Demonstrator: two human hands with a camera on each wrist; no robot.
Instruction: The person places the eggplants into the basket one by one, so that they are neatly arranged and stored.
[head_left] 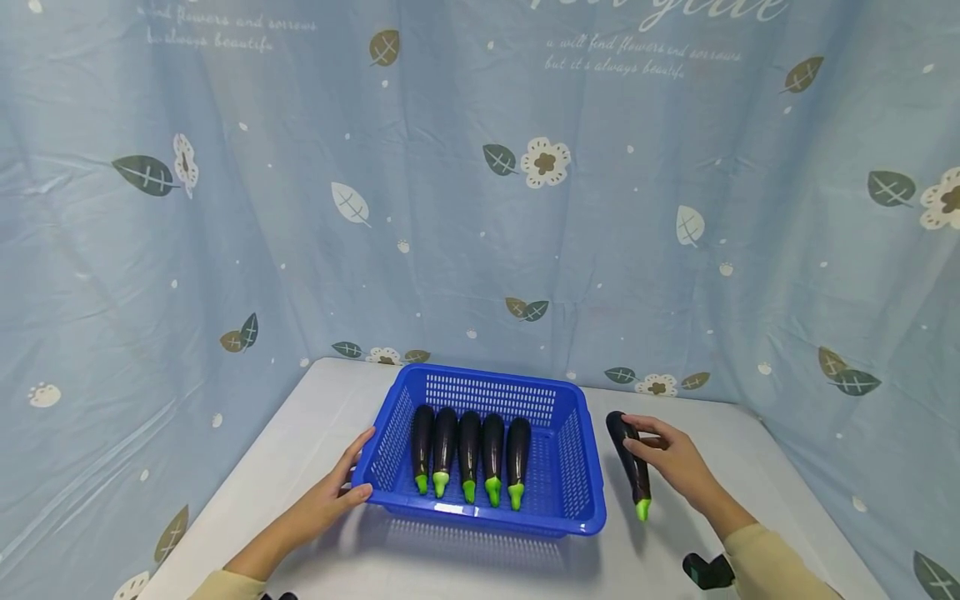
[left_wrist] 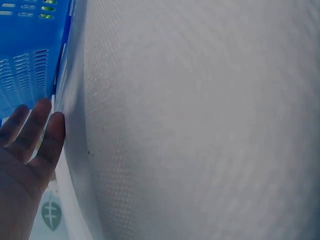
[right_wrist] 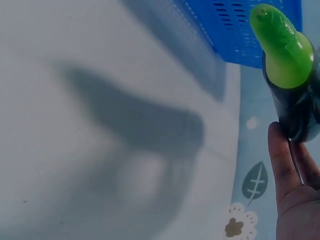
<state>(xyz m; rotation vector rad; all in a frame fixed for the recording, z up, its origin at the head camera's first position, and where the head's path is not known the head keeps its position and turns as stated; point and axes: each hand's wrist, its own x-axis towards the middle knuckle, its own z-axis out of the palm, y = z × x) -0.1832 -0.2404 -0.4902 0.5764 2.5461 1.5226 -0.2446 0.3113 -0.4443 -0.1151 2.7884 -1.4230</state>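
A blue plastic basket (head_left: 480, 521) stands on the white table, with several dark eggplants (head_left: 469, 446) lying side by side inside, green stems toward the front. At its left front corner, my left hand (head_left: 326, 500) rests against the side, thumb and fingers spread; in the left wrist view, its straight fingers (left_wrist: 37, 122) reach the basket wall. To the right of the basket, my right hand (head_left: 671, 458) pinches another eggplant (head_left: 628, 458) near its thick end, green stem pointing down toward me. The right wrist view shows that eggplant's green stem (right_wrist: 280, 45) close up, above the fingers.
Beneath everything is a white tabletop (head_left: 675, 542), bordered by a blue curtain (head_left: 450, 250) printed with leaves and flowers at the back and sides. A small black object (head_left: 708, 571) lies by my right sleeve. Shadows from the right hand and eggplant fall on the table.
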